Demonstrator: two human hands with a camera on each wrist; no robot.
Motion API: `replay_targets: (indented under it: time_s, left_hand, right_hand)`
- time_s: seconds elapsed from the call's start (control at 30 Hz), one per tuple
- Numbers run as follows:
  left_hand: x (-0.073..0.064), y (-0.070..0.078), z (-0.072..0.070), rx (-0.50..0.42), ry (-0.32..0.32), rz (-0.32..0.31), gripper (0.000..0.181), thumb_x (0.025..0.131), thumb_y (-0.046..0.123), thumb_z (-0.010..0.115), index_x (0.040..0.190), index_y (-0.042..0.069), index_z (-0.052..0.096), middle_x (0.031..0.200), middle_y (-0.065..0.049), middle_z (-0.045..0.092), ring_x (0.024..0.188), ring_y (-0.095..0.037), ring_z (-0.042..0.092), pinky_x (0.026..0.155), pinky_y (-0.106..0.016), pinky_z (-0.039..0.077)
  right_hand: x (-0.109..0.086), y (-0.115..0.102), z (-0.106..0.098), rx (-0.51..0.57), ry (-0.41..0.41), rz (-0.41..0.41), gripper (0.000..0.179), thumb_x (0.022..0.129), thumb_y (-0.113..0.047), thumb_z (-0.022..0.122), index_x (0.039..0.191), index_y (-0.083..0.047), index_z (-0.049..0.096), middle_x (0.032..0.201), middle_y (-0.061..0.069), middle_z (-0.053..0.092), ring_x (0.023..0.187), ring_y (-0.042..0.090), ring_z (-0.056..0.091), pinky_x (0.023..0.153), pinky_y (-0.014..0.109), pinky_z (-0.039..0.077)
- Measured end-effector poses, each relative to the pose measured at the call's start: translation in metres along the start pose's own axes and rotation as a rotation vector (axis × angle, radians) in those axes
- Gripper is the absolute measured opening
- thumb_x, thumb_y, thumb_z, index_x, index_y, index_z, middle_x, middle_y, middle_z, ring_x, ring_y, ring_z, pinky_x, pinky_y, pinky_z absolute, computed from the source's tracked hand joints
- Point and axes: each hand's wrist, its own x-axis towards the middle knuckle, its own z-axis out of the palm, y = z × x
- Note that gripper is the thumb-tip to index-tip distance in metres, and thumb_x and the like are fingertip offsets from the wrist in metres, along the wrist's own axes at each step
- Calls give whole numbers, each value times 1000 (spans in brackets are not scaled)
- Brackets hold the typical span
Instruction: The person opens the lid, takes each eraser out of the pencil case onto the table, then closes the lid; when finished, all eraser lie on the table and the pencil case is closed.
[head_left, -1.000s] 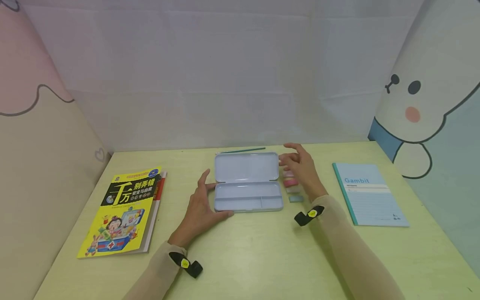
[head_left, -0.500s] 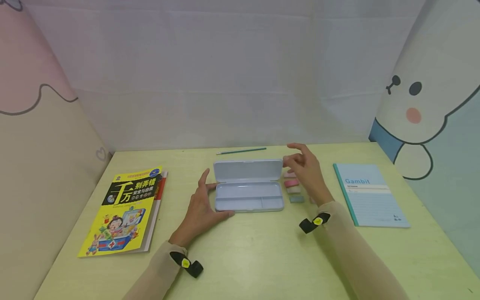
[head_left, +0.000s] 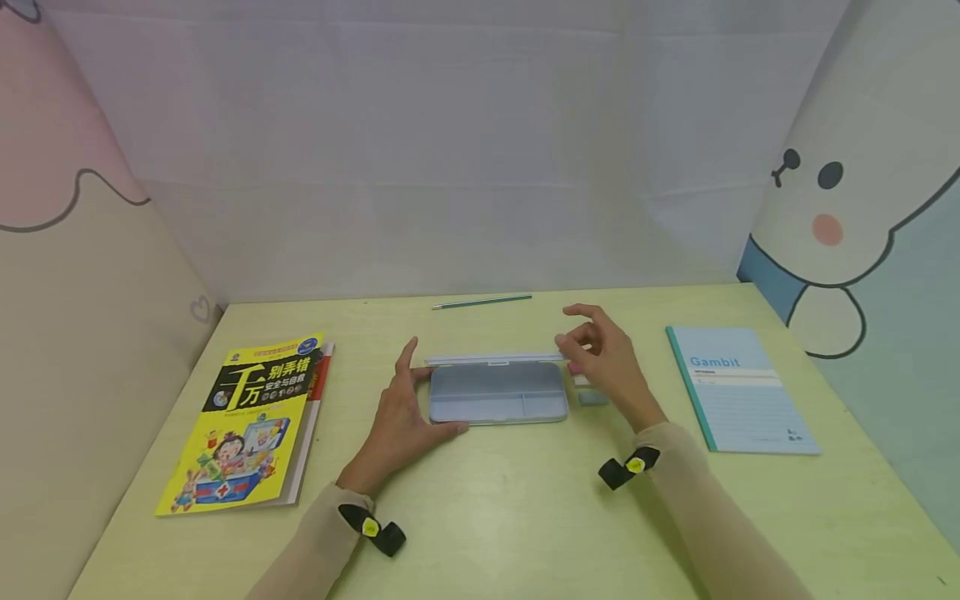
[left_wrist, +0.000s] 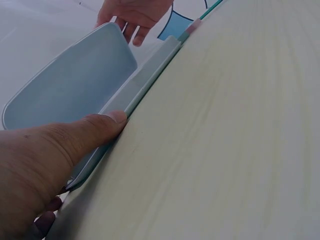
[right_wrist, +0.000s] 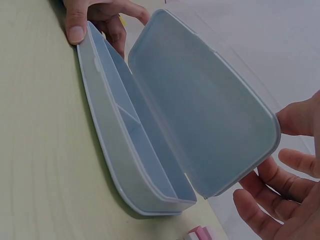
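A pale blue pencil case [head_left: 480, 406] lies on the table, its inside split into compartments. Its lid [right_wrist: 200, 100] stands about upright on the back hinge, seen nearly edge-on from the head. My left hand [head_left: 401, 421] grips the left end of the case, thumb on the front wall in the left wrist view and fingers round the end. At the lid's right end, my right hand [head_left: 606, 362] holds the edge, with thumb and fingers about its corner in the right wrist view. Beside the case sit small erasers [head_left: 592, 398], partly hidden under the right hand.
A green pencil [head_left: 482, 302] lies behind the case near the table's back edge. Two stacked books, a yellow one [head_left: 247, 425] on top, rest at the left. A light blue notebook [head_left: 738, 387] lies at the right. A white cloth [head_left: 465, 167] hangs behind.
The lid has swung up from lying back to about upright, and my right hand has come forward with it. My left hand has stayed on the case's left end.
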Motion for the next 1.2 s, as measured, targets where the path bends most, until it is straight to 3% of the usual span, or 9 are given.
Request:
replay_targets:
  time_s: [0.1, 0.23, 0.43, 0.53, 1.0, 1.2]
  left_hand:
    - [0, 0, 1, 4, -4, -15, 149, 68, 38, 103, 172, 32, -4, 149, -15, 63, 135, -44, 58, 115, -63, 44]
    - [-1, 2, 0, -3, -5, -32, 149, 67, 38, 103, 172, 34, -3, 150, -17, 62, 135, -45, 58, 116, -64, 44]
    - [-3, 3, -2, -6, -12, -28, 148, 69, 37, 103, 172, 34, -3, 151, -16, 62, 137, -43, 56, 116, -63, 43]
    - [-3, 3, -2, 0, -14, -22, 148, 69, 38, 102, 172, 34, -4, 151, -16, 62, 138, -43, 56, 116, -63, 42]
    - [-2, 3, -1, -2, -11, -14, 149, 68, 37, 103, 172, 32, -4, 152, -15, 62, 139, -42, 56, 117, -62, 42]
    - [-2, 3, -1, -4, -15, -20, 149, 69, 38, 103, 172, 34, -4, 152, -14, 62, 139, -42, 55, 117, -62, 42]
  right_hand:
    - [-5, 2, 1, -51, -25, -24, 44, 104, -26, 70, 146, -19, 57, 106, 17, 74, 88, 33, 74, 78, 28, 63]
    - [-9, 5, 0, -94, -64, -69, 42, 103, -23, 72, 144, -19, 60, 111, 11, 76, 106, 26, 73, 90, 27, 60]
    - [-11, 9, -1, -96, -163, -51, 52, 101, -20, 74, 149, -12, 55, 131, 17, 72, 124, 35, 67, 110, 55, 55]
    - [-12, 9, 1, -120, -201, -28, 55, 100, -20, 75, 150, -11, 54, 137, 17, 68, 127, 38, 64, 115, 61, 49]
    - [-13, 10, 16, -218, -225, -96, 65, 91, -31, 84, 148, -16, 57, 143, 12, 66, 135, 31, 57, 114, 58, 47]
    - [-13, 6, 28, -267, -232, -110, 66, 91, -39, 83, 150, -20, 58, 151, 9, 60, 144, 33, 50, 122, 62, 40]
